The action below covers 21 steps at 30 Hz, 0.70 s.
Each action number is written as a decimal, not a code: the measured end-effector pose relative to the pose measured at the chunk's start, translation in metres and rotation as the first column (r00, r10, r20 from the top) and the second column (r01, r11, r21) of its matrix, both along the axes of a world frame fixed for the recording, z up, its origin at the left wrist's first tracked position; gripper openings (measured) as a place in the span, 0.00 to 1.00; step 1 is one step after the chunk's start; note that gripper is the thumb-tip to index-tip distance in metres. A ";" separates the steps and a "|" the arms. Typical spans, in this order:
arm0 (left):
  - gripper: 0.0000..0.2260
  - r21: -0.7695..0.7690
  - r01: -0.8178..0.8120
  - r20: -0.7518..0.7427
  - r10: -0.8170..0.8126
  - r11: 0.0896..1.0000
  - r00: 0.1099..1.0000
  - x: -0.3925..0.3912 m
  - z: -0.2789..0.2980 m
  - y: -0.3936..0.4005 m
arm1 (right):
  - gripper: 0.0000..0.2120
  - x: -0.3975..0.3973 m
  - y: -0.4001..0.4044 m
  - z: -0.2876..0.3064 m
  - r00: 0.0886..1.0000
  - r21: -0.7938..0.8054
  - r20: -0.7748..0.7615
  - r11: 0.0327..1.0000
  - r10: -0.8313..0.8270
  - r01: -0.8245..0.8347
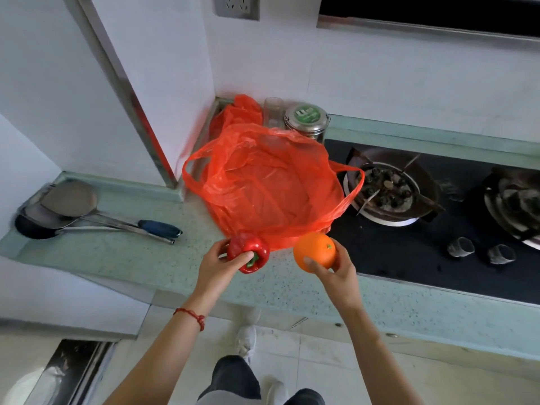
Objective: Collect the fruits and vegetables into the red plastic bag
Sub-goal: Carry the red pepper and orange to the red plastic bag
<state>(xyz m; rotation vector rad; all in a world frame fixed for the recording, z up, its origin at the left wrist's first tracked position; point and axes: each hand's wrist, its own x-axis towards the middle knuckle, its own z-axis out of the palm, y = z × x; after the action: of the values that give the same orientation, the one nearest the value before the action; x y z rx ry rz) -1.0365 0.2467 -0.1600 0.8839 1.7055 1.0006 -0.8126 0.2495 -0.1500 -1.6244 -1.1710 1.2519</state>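
So the person is standing at the worktop with a piece of produce in each of the hands. The left hand is wrapping around a red pepper, thumb pressing near the green stem, and the right hand is cupping an orange with the fingers curled behind it. Both are being held just at the near edge of the red plastic bag, which is sitting open on the worktop, right beside the stove, one handle flopping over toward the burner.

Makes sense to me: the bag's mouth is gaping upward, so two items can probably be going in at once without anyone needing to hold it open. I'm guessing the drop-in is the next bit. The bag is looking empty, though the plastic is crumpled and I can't be totally sure nothing's tucked in there.

Over on the left some ladles are lying out of the way, and a metal tin is sitting behind the bag.
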 end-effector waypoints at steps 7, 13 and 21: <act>0.25 -0.016 0.030 0.084 -0.028 0.999 0.996 -0.018 -0.001 0.093 | 0.39 -0.024 0.075 0.006 0.995 -0.011 0.067 0.997 -0.079 0.079; 0.28 -0.031 0.089 0.100 -0.085 0.996 0.991 -0.017 -0.003 0.164 | 0.37 -0.034 0.132 0.011 0.989 0.011 0.074 0.992 -0.129 0.129; 0.39 -0.038 0.091 0.035 -0.090 0.995 0.995 -0.003 -0.013 0.242 | 0.35 -0.037 0.213 -0.006 0.981 -0.015 0.144 0.991 -0.133 0.136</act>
<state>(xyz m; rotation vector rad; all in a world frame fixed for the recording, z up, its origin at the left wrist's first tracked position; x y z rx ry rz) -1.0391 0.4885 -0.1734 0.9061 1.6373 0.9133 -0.8497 0.4623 -0.1562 -1.8047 -1.1144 1.0832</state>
